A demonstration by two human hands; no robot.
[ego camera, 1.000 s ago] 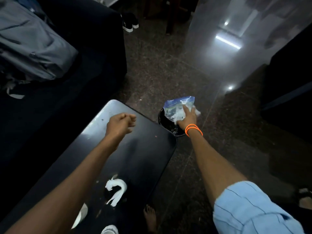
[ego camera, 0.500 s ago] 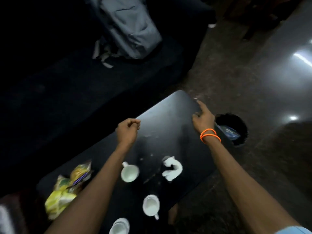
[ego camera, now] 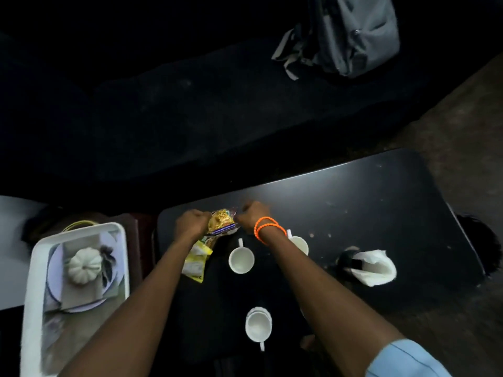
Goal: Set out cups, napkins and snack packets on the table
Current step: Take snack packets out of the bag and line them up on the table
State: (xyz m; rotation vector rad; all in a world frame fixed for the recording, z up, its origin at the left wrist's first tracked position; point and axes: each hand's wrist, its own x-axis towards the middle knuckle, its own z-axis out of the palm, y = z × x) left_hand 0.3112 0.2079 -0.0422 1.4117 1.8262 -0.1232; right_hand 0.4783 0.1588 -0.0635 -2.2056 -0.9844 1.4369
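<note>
On the black table (ego camera: 367, 191), both hands grip one snack packet (ego camera: 221, 221) with yellow contents near the far left edge. My left hand (ego camera: 190, 221) holds its left end, my right hand (ego camera: 251, 214), with orange bands at the wrist, holds its right end. A yellow packet (ego camera: 194, 263) lies under my left forearm. Three white cups stand on the table: one (ego camera: 241, 259) between my arms, one (ego camera: 299, 244) partly hidden behind my right wrist, one (ego camera: 258, 326) nearer me. A crumpled white napkin (ego camera: 374, 268) lies to the right.
A white tray (ego camera: 35, 268) at the left holds a plate with a white pumpkin-shaped object (ego camera: 83, 265). A dark sofa (ego camera: 190, 104) runs behind the table with a grey backpack (ego camera: 351, 34) on it. A black bin (ego camera: 484, 246) stands off the table's right end.
The view swung left from the bin to the table. My right hand left the bin and the table's edge, and both hands now hold a snack packet.
</note>
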